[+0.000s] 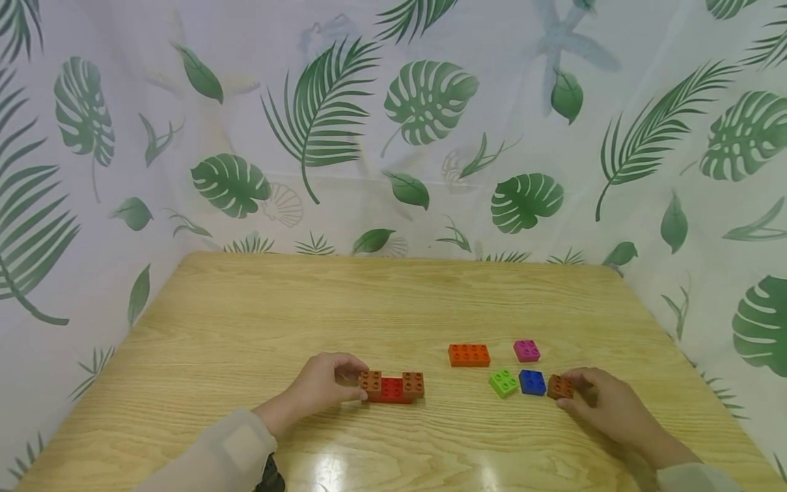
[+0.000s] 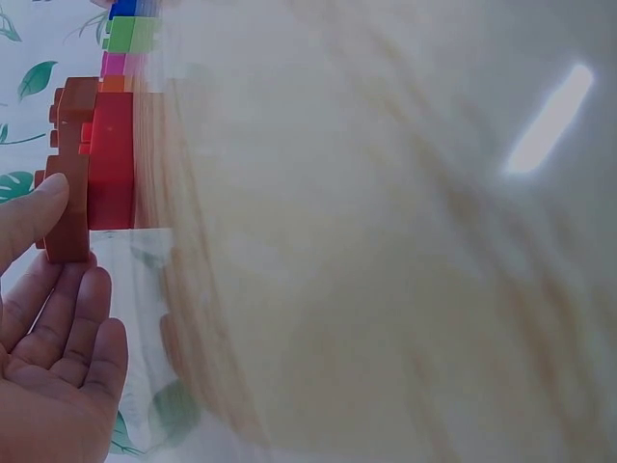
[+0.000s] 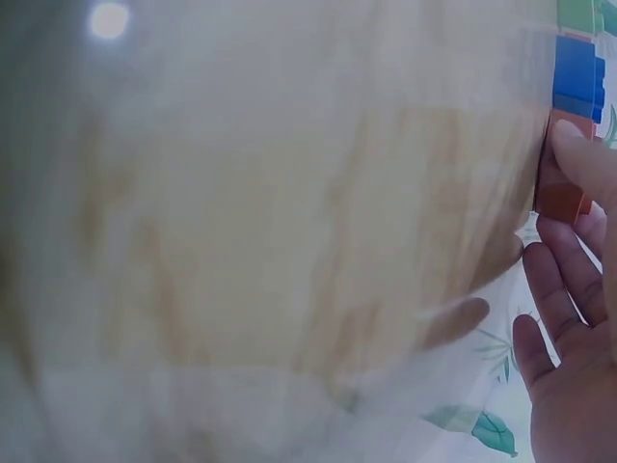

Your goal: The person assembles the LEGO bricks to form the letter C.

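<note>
A red brick [image 1: 393, 391] lies on the table with a brown brick [image 1: 371, 380] on its left end and another brown brick [image 1: 413, 384] on its right end. Red studs show between the two. My left hand [image 1: 326, 384] pinches the left brown brick between thumb and fingers; in the left wrist view its thumb [image 2: 50, 198] presses the studded side. Over to the right, my right hand [image 1: 609, 404] pinches a third brown brick [image 1: 560, 387], just beside a blue brick [image 1: 532, 383]. The right wrist view shows the thumb [image 3: 576, 154] against that brown brick.
A lime green brick [image 1: 504, 383] lies left of the blue one. Farther back are a long orange brick [image 1: 469, 355] and a pink brick [image 1: 527, 350]. The wooden table [image 1: 344, 294] meets a leaf-patterned cloth [image 1: 344, 205] at its back and sides.
</note>
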A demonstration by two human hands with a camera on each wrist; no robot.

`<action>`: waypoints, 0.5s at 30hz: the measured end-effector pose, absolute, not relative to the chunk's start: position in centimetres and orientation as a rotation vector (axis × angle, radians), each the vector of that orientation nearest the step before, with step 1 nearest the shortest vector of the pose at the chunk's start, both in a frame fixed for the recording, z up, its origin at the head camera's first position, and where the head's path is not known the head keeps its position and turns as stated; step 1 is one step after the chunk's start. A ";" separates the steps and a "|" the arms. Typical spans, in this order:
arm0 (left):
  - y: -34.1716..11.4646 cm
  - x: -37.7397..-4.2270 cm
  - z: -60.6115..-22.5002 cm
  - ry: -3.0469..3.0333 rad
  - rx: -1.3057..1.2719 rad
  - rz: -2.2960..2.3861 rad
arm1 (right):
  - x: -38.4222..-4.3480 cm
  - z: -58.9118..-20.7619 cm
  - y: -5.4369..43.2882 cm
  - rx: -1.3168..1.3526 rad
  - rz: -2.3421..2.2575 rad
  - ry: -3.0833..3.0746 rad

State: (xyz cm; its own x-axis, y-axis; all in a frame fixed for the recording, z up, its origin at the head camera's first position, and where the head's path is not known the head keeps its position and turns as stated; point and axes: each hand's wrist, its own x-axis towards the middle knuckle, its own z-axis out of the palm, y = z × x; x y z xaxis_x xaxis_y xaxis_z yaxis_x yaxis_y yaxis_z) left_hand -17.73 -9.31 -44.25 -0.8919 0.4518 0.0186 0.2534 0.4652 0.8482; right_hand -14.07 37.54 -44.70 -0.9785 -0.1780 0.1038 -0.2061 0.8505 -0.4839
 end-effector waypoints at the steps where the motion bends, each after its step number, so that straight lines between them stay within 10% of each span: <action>1: -9.3 -17.7 -44.3 2.502 0.611 1.399 | -14.1 -44.7 37.6 0.308 0.792 -2.968; 15: -9.3 -17.7 -44.4 2.503 0.607 1.409 | -14.9 -43.8 36.6 0.337 0.656 -2.741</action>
State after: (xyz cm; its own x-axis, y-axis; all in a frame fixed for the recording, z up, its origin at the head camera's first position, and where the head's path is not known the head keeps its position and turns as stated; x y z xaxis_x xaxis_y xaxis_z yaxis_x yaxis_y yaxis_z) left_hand -17.73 -9.33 -44.37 -0.8943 0.4469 0.0221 0.2506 0.4593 0.8522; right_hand -14.90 36.57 -43.82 -0.9268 -0.1551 0.3421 -0.2931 0.8682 -0.4005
